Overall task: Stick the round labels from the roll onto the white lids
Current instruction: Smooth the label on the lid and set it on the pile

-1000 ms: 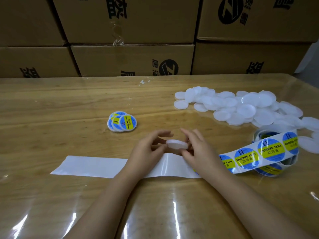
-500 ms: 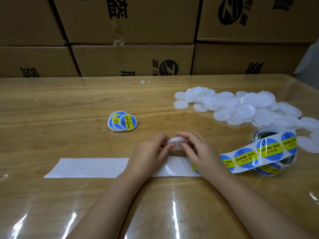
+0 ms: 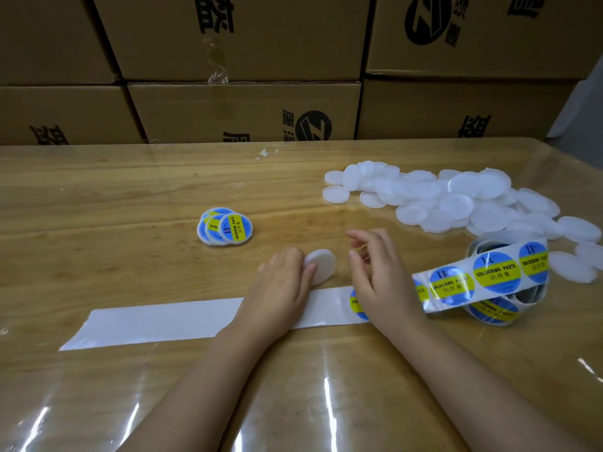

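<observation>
You have only a few done lids (image 3: 225, 226) with blue and yellow labels, sitting together on the desk (image 3: 98, 223). A big pile of plain lids (image 3: 456, 203) waits near the roll (image 3: 499, 282), so most of the job is left. Your left hand (image 3: 280, 288) holds one white lid (image 3: 323, 267) by its edge, tipped up. I cannot tell if its other side has a label. Your right hand (image 3: 375, 278) is loose and holds nothing, over the next label (image 3: 356, 304). A moment ago both hands pinched that lid together; now they are apart.
</observation>
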